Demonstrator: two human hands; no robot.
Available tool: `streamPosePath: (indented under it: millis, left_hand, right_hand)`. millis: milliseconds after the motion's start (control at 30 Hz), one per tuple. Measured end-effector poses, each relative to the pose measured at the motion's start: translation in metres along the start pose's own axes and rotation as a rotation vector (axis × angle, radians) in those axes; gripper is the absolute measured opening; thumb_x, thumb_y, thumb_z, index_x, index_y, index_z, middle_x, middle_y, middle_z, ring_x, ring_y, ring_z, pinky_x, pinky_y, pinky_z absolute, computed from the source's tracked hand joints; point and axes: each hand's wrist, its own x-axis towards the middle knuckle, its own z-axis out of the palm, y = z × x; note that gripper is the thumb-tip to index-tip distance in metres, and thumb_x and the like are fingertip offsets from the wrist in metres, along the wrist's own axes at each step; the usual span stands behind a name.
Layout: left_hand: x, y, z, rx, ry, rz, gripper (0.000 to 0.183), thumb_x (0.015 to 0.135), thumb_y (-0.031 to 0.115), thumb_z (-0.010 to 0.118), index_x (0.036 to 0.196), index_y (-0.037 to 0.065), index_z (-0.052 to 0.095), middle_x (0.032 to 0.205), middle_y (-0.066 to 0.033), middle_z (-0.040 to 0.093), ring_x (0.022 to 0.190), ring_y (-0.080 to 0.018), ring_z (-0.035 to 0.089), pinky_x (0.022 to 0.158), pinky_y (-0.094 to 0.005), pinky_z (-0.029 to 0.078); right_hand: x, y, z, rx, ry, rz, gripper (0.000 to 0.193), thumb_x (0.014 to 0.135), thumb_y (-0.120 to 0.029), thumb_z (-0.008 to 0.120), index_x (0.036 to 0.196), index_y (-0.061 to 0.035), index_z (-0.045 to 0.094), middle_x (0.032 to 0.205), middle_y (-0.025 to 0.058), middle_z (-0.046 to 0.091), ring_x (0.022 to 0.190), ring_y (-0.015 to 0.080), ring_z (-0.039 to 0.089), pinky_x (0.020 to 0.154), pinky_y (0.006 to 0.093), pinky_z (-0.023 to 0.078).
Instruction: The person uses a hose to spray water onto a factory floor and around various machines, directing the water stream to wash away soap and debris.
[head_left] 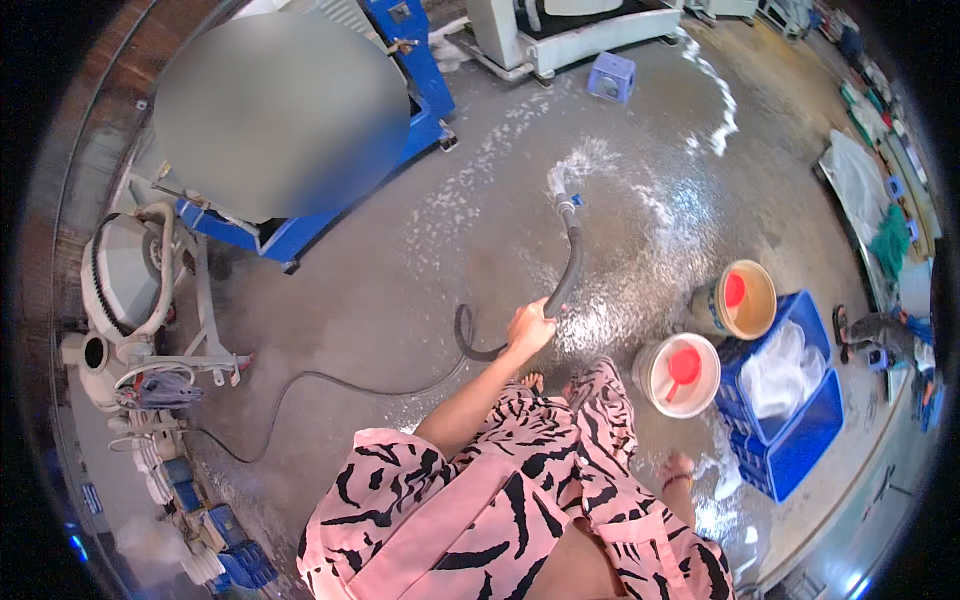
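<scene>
My left hand (531, 329) is wrapped round a dark grey hose (572, 275). Its pale elbow-shaped end, with a small blue valve (576, 200), sprays water onto the wet concrete floor. From my hand the hose makes a loop and a thin line trails left across the floor. My right hand (677, 466) hangs low at my right side, a red band at its wrist, close to a white bucket (648, 362) with a red dipper (684, 367) in it. I see nothing held there, but its fingers are too small to read.
Beside the white bucket stand a second bucket (708, 310) and blue crates (795, 460) with white netting (783, 375). A purple stool (612, 78) stands far ahead. A blue-framed machine (420, 60), partly blurred, and a mixer (125, 275) flank the left. Foam (716, 90) streaks the floor.
</scene>
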Motion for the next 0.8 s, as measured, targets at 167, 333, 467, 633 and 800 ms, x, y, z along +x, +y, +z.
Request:
streamPosePath:
  millis: [167,333,467,633,800]
  left_hand:
    - [0.075,0.040,0.011,-0.214,0.117,-0.186,0.034,0.067,0.012,0.052,0.097,0.022,0.062,0.068,-0.0122,0.061,0.064,-0.0262,0.061,0.061,-0.0378,0.047]
    - [0.141,0.106,0.043,-0.454,0.385,-0.130,0.030,0.067,0.001,0.051,0.093,0.013,0.061,0.056,0.0004,0.051,0.050,-0.0089,0.047,0.047,-0.0277,0.038]
    - [0.191,0.164,0.041,-0.585,0.442,-0.114,0.029,0.069,-0.001,0.049,0.092,0.011,0.061,0.055,0.0031,0.048,0.046,-0.0063,0.043,0.044,-0.0252,0.034]
    - [0.249,0.208,0.017,-0.671,0.560,-0.088,0.028,0.070,-0.002,0.047,0.092,0.011,0.060,0.052,0.0047,0.044,0.044,-0.0044,0.038,0.041,-0.0239,0.030]
    - [0.325,0.234,-0.043,-0.578,0.631,-0.072,0.026,0.070,0.005,0.051,0.092,0.013,0.061,0.054,-0.0035,0.053,0.050,-0.0106,0.051,0.049,-0.0288,0.041]
  right_hand:
    - [0.045,-0.063,0.014,-0.106,-0.170,0.080,0.016,0.075,-0.024,0.054,0.079,-0.0096,0.051,0.060,0.0038,0.047,0.052,0.0186,0.049,0.038,0.0309,0.039]
    - [0.111,-0.220,0.022,-0.201,-0.331,-0.095,0.017,0.076,-0.023,0.053,0.085,-0.0084,0.053,0.065,0.0041,0.052,0.058,0.0193,0.053,0.042,0.0323,0.043]
    - [0.163,-0.401,0.038,-0.044,-0.436,-0.493,0.016,0.078,-0.020,0.051,0.085,-0.0070,0.056,0.072,0.0051,0.055,0.056,0.0178,0.052,0.043,0.0306,0.043]
    - [0.138,-0.585,0.094,-0.101,-0.349,-0.704,0.029,0.079,-0.014,0.048,0.105,-0.0052,0.056,0.086,0.0091,0.060,0.056,0.0143,0.053,0.041,0.0269,0.042]
    - [0.105,-0.634,0.186,-0.102,-0.535,-0.611,0.020,0.077,-0.011,0.051,0.096,-0.0066,0.058,0.073,0.0042,0.057,0.051,0.0158,0.052,0.041,0.0301,0.042]
